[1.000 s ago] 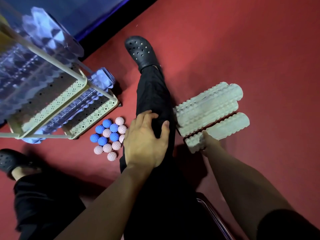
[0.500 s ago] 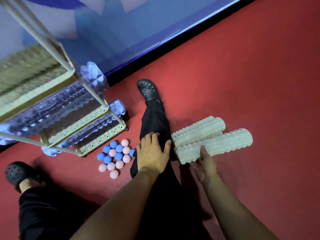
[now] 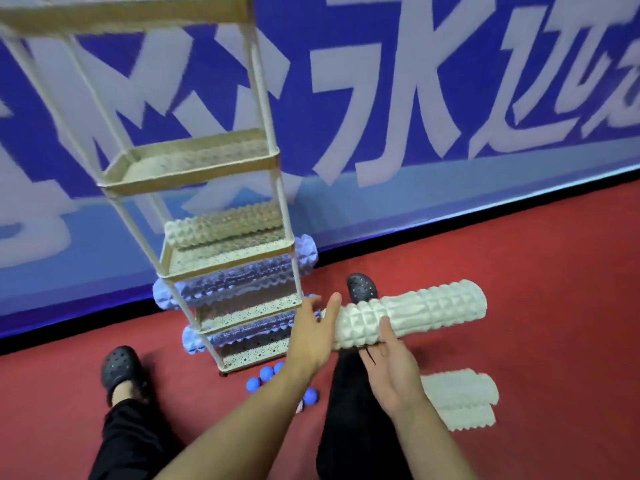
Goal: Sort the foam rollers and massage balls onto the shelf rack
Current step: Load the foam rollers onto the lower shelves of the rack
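Rt hand point(image 3: 391, 367) under white foam roller point(image 3: 408, 315), palm up, fingers loosely cupped round its near end, roller held roughly level above floor. Lt hand point(image 3: 311, 336) at roller's left end, fingers straight & apart, thumb against the end face; not clamped. Just left of the grip: cream shelf rack point(image 3: 221, 251), w/ a white roller point(image 3: 221, 226) on one tier & blue rollers point(image 3: 239, 282) on the two tiers below. Below lt wrist: blue massage balls point(image 3: 266, 375) on red floor point(image 3: 536, 323), partly hidden by forearm. Down-right of rt hand: two more white rollers point(image 3: 460, 398) lying on floor. Beyond the grip: black clog point(image 3: 362, 287); blue banner point(image 3: 415, 98) behind.
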The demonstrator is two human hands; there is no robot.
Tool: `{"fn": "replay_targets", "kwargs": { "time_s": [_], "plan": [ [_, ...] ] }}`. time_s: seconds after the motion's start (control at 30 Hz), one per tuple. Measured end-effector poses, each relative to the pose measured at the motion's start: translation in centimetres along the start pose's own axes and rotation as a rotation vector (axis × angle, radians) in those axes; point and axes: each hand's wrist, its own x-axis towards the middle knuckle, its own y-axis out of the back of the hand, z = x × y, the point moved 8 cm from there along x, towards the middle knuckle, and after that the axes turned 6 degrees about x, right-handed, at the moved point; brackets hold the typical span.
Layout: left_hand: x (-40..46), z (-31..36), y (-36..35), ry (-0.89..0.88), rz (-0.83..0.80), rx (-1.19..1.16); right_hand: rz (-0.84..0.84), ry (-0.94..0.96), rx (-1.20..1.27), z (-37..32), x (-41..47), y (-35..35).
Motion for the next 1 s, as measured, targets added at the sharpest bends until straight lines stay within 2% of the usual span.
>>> {"fn": "replay_targets", "kwargs": {
  "time_s": [0.2, 0.27, 0.43, 0.53, 0.67, 0.7, 0.77, 0.83, 0.9, 1.0],
  "plan": [
    [0.7, 0.9, 11.5, -0.027, 0.134, -0.198, -0.148, -0.025, -0.174, 3.6, -0.6, -12.7],
    [0.1, 0.3, 15.7, 0.021, 0.208, -0.293, -0.228, -0.035, -0.295, 5.6, -1.3, -16.3],
    [-1.7, -1.8, 25.8, 0.06, 0.473, -0.379, -0.297, -0.037, -0.89, 8.6, -2.2, -20.9],
    [-1.8, -3.3, 30.6, 0.084, 0.548, -0.376, -0.357, 0.155, -1.214, 7.8, -1.7, -22.6],
    [-2.4, -4.9, 35.2, 0.128, 0.682, -0.252, -0.296, 0.59, -1.448, 4.8, -1.6, -26.1],
    [-2.5, -5.3, 36.0, 0.143, 0.7, -0.233, -0.328, 0.727, -1.511, 4.5, -1.9, -27.4],
    [-2.7, -6.1, 36.9, 0.169, 0.723, -0.226, -0.497, 0.95, -1.682, 5.3, -2.8, -30.2],
    [-2.6, -6.5, 37.3, 0.17, 0.724, -0.238, -0.7, 1.006, -1.874, 7.5, -2.9, -31.5],
    [-2.2, -6.8, 37.4, 0.17, 0.704, -0.244, -0.835, 1.0, -2.03, 9.7, -2.3, -31.7],
    [-1.0, -7.0, 37.3, 0.158, 0.661, -0.274, -0.87, 1.017, -2.121, 11.1, -1.1, -32.2]
  ]
}}
